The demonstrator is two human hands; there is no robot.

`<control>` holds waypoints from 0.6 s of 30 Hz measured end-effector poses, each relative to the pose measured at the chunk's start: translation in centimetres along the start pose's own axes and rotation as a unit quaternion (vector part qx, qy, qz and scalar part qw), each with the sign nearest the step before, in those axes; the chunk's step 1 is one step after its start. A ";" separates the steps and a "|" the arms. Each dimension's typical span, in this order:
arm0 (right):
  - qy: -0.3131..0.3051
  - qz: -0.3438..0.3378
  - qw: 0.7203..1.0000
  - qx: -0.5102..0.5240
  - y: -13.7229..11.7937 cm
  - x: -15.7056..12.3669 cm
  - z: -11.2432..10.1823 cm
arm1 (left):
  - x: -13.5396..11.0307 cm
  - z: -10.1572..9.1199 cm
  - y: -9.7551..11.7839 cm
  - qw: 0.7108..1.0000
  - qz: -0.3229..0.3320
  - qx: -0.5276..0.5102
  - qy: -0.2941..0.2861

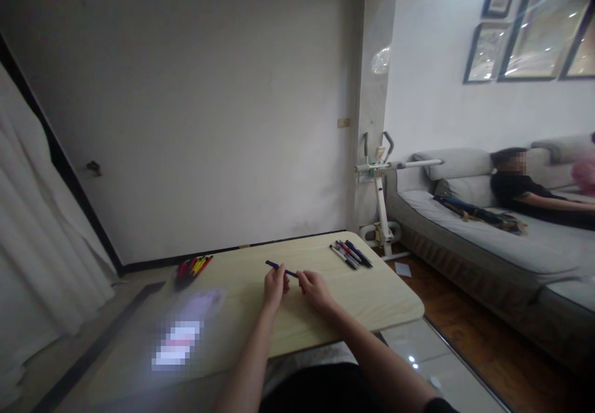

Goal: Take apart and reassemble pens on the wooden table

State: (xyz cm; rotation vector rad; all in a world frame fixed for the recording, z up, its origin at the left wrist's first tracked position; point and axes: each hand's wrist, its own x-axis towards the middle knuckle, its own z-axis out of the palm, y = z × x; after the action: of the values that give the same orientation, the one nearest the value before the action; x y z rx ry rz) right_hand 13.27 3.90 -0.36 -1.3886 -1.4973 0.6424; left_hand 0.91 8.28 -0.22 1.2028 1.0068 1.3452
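A blue pen [277,267] is held over the light wooden table [372,301], pointing up and to the left. My left hand [275,287] is closed around its middle. My right hand [314,288] pinches its near end. A small row of several pens [351,254], dark and red, lies at the table's far right. A bunch of red and yellow pens [193,266] lies at the far left edge.
A blurred bright patch [179,338] sits on the table's left part. A white exercise machine [383,196] stands beyond the far right corner. A grey sofa [465,239] on the right has a person [530,193] lying on it. A white curtain [32,245] hangs on the left.
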 end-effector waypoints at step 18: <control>-0.047 -0.032 0.998 -0.002 -0.3 -1.0 -0.7 | -0.5 0.0 0.7 0.998 -0.028 0.029 -0.044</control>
State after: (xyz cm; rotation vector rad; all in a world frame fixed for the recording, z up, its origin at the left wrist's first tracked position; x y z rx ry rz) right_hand 13.60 2.75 -0.08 -1.3230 -1.6110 0.6733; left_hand 0.75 7.66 0.34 1.2571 1.0153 1.2164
